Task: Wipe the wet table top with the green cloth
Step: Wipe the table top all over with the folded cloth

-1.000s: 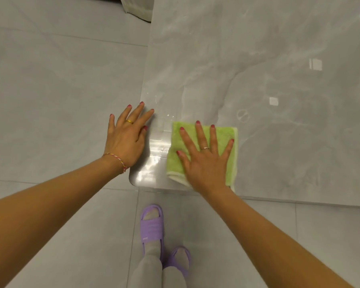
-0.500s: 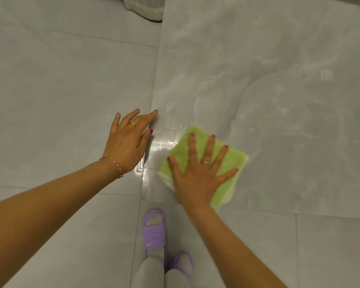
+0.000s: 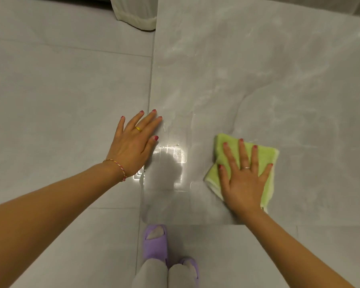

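The grey marble table top (image 3: 258, 80) fills the right and upper part of the head view, glossy with a wet sheen near its front left corner. A folded green cloth (image 3: 266, 159) lies flat on it close to the front edge. My right hand (image 3: 242, 179) presses on the cloth with fingers spread, covering its middle. My left hand (image 3: 133, 144) rests flat with fingers apart at the table's left edge, holding nothing.
Grey floor tiles (image 3: 60, 100) lie to the left of and below the table. My feet in purple slippers (image 3: 155, 244) stand just in front of the table's front edge. A pale curtain hem (image 3: 133, 13) hangs at the top, beside the table's far left side.
My right hand has slid the green cloth to the right along the front edge, away from the corner. My left hand has stayed at the left edge.
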